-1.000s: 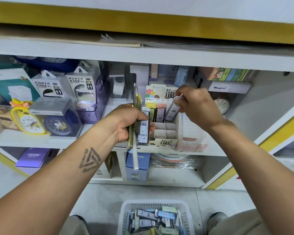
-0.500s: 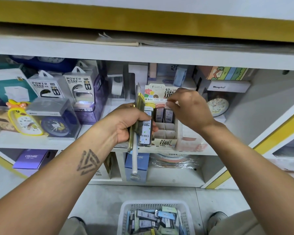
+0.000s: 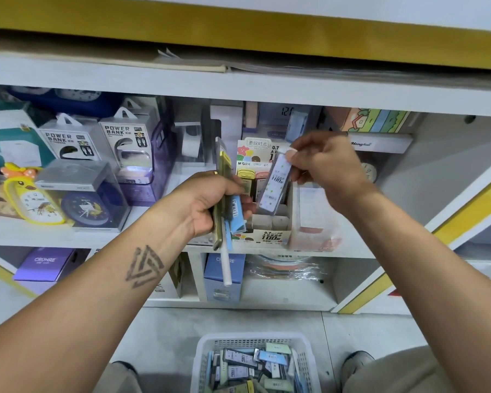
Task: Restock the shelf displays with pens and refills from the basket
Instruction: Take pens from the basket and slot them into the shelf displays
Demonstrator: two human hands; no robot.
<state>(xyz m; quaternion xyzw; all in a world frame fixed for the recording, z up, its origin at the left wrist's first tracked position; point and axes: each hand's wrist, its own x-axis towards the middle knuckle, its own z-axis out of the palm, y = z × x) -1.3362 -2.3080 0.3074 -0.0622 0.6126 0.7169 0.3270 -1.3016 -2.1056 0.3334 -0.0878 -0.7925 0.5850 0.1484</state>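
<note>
Two hands are at work in front of the shelf [image 3: 68,236], and the restocking looks only partly done. The right hand [image 3: 328,168] pinches one refill case [image 3: 275,184] by its upper end, tilted, just above the display box [image 3: 262,236]. Below that hand, the box's rear slots already hold a few upright cases, while the front slots look empty, so several more appear to be needed. The left hand [image 3: 207,205], just left of the box, is clamped around a small stack: a blue case [image 3: 236,212], a flat yellowish pack and a white stick whose nature is unclear. Far below both hands, on the floor, the white basket [image 3: 207,350] is piled with many more cases in blue, green and dark colours. Judging by that pile, most of the stock is yet to be shelved.
</note>
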